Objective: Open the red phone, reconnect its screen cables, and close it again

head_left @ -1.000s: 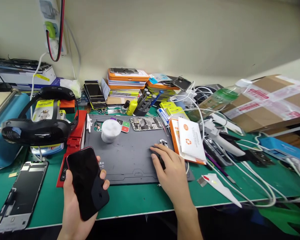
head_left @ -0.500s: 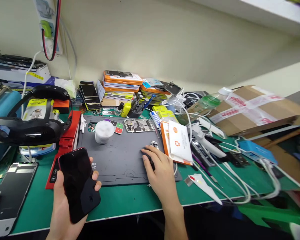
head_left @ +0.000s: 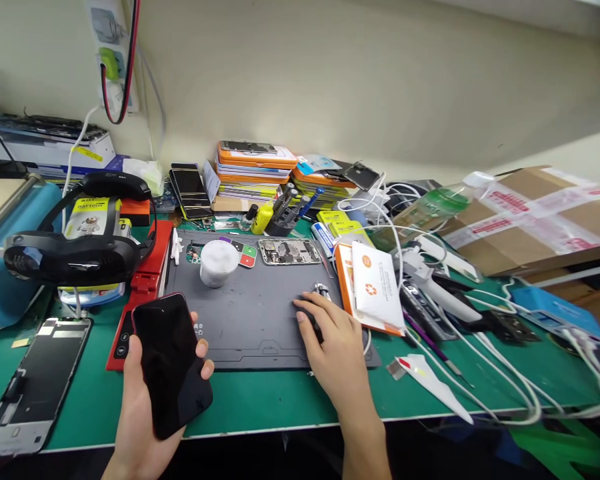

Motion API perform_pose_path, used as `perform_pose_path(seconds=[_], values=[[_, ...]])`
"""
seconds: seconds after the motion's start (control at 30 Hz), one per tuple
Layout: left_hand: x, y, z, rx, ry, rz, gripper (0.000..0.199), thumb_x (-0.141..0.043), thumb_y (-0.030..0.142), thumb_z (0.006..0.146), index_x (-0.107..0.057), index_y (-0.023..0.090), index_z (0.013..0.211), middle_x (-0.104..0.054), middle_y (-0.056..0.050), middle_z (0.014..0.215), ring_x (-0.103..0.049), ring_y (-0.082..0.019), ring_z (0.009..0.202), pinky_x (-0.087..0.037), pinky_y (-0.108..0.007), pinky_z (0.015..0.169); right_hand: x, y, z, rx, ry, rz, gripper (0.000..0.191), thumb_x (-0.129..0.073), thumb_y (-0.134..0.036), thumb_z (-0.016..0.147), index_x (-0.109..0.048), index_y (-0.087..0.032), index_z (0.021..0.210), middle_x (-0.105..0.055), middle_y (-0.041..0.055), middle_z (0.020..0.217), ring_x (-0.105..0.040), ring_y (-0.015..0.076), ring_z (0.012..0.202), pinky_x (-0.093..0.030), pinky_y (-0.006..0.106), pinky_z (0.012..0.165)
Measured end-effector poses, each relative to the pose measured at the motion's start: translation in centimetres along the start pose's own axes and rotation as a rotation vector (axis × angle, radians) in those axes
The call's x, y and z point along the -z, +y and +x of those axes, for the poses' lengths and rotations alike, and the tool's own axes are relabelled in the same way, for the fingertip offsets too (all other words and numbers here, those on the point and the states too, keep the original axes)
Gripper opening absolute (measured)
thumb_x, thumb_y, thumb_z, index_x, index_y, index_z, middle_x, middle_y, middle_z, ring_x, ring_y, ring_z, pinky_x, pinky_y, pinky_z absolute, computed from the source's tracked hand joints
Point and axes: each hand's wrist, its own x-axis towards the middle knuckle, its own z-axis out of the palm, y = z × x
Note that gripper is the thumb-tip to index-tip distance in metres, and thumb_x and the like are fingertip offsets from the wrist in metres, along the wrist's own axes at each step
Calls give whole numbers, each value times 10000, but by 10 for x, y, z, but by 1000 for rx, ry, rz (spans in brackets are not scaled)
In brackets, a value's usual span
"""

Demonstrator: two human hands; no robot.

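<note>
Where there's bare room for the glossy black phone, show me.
Bare: the middle of the dark grey rectangular mat, between the round white tub and the right hand; and a green tabletop strip in front of the mat, between the left hand and right forearm. Crowded: the right end, with white cables, and the back, with stacked orange boxes.

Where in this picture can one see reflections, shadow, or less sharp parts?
Head view: a faint reflection shows on the dark phone in the left hand; head view, upper right: the wall falls into shade; head view, right edge: the white cables look somewhat softer than the grey mat.
</note>
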Motion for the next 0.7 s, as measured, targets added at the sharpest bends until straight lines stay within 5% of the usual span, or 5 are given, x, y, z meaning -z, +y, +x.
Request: perform_pose_path(seconds=[0.7], values=[[3,-1,2,11,-10,3,648,-638,713,1003,-728,227,1421,-710,-113,1064,-594,-207,897,-560,-327,783,1,2,-1,22,5,-24,314,-456,-417,1163,-705,-266,1281,-720,55,1424,-635,258,1377,-408,423,1131]])
